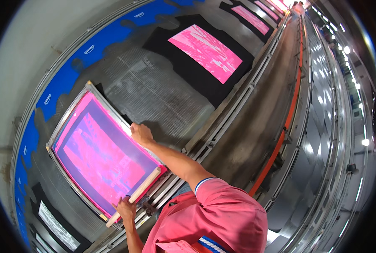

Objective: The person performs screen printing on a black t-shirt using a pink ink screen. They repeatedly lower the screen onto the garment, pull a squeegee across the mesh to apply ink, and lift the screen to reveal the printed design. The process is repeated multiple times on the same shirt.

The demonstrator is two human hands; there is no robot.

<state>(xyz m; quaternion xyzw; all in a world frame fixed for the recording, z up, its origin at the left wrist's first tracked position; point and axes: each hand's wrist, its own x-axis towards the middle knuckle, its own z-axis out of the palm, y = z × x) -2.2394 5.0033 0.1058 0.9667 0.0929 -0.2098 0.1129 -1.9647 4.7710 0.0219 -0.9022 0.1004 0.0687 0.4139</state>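
A screen printing frame (106,107) with a metal rim lies tilted across the long grey table, its mesh (99,156) showing a large pink print area inside a purple border. My right hand (141,134) is closed on the frame's right-hand rim, the arm stretched out. Along the near end of the mesh rests a squeegee (145,182) with a pale wooden handle. My left hand (125,208) has its fingers wrapped round the squeegee near its lower end. Any fabric under the frame is hidden.
Beyond the frame lies a black shirt piece (156,40) with a pink print, and more follow farther off. A black piece with a white print (57,225) is at lower left. Blue fabric (65,80) lines the far edge. Metal rails (234,111) and an orange rail (295,101) run on my right.
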